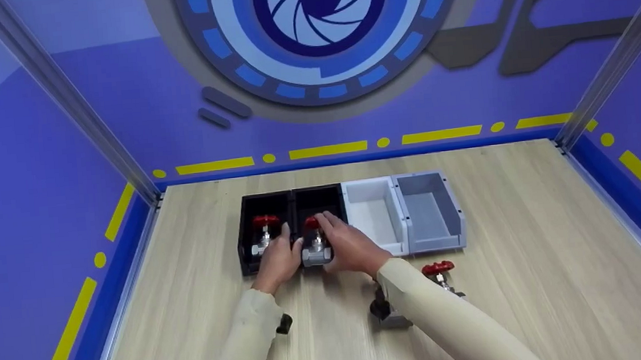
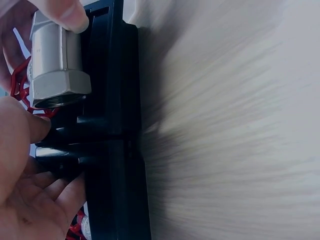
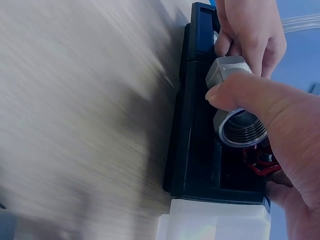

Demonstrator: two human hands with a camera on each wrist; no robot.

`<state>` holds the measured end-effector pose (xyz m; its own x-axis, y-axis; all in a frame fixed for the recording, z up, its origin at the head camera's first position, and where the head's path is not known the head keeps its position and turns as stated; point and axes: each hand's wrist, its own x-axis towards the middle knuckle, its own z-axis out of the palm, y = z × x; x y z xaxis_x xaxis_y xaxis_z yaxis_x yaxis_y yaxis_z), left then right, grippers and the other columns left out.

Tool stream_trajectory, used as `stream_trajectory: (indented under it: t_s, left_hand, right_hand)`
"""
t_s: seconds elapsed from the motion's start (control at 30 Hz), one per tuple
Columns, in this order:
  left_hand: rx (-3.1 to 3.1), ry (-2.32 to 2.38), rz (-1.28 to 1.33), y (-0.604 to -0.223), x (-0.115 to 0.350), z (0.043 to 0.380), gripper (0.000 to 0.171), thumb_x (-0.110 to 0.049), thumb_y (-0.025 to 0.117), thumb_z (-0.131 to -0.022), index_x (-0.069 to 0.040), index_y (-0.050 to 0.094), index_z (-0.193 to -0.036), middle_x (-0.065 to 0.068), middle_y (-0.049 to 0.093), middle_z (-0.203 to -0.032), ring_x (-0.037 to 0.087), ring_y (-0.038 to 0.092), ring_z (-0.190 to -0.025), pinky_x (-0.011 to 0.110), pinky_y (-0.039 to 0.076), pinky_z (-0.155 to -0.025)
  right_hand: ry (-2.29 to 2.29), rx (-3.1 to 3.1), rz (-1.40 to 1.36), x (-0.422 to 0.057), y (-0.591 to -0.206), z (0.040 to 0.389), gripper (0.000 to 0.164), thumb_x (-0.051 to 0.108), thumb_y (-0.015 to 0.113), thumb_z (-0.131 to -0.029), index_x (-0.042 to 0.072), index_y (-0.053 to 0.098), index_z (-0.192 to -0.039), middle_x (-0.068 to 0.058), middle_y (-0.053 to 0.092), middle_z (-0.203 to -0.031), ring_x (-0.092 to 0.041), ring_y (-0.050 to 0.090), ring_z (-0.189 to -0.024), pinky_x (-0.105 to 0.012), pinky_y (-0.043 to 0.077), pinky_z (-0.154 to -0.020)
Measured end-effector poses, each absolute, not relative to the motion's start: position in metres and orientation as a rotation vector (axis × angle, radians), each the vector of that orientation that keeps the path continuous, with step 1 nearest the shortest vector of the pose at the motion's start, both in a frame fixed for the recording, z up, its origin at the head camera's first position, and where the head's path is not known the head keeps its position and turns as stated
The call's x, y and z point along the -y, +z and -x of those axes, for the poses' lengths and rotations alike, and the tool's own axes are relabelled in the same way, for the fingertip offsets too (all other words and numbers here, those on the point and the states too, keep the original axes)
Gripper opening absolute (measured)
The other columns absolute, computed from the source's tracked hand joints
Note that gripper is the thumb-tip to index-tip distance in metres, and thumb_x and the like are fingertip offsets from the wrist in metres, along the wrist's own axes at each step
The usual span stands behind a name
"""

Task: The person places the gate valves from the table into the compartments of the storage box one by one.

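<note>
My right hand (image 1: 354,246) grips a gate valve (image 1: 317,249) with a silver body and red handwheel, over the front of the right black bin (image 1: 321,194). In the right wrist view the thumb lies across the metal body (image 3: 225,67), beside its threaded opening. My left hand (image 1: 278,260) holds the wall where the two black bins meet, thumb on one side and fingers on the other, as the left wrist view shows. A second red-wheeled valve (image 1: 265,238) stands in the left black bin (image 1: 246,220), partly covered by the left hand.
A white bin (image 1: 370,190) and a grey bin (image 1: 431,243) continue the row to the right. Nearer on the wooden table (image 1: 534,277), a red-wheeled valve (image 1: 439,268) and a black-handled item (image 1: 385,306) are partly hidden by the right sleeve. Printed panels surround the table's back and sides.
</note>
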<state>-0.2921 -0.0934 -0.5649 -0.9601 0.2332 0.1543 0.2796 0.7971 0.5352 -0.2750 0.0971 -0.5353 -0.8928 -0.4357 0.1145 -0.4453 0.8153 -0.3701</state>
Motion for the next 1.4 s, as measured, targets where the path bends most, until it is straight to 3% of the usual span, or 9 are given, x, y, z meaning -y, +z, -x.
stream_trajectory:
  t_s: [0.7, 1.4]
  left_hand:
    - [2.923, -0.885, 0.408, -0.5638, 0.0923, 0.2919, 0.059, -0.026, 0.052, -0.099, 0.010, 0.037, -0.142, 0.029, 0.066, -0.113, 0.040, 0.065, -0.102, 0.050, 0.050, -0.089]
    - [2.889, -0.880, 0.400, -0.5670, 0.0918, 0.2922, 0.056, -0.025, 0.054, -0.098, 0.010, 0.040, -0.140, 0.028, 0.068, -0.107, 0.041, 0.066, -0.097, 0.050, 0.051, -0.085]
  right_hand:
    - [0.715, 2.933, -0.662, -0.0997, -0.5358, 0.2814, 0.106, 0.024, 0.087, -0.062, -0.001, 0.029, -0.148, -0.028, 0.037, -0.148, -0.036, 0.054, -0.125, -0.041, 0.050, -0.098]
    - [0.680, 3.014, -0.604, -0.1043, -0.5322, 0.2851, 0.108, 0.025, 0.087, -0.066, 0.002, 0.024, -0.151, -0.025, 0.030, -0.154, -0.035, 0.044, -0.135, -0.042, 0.044, -0.106]
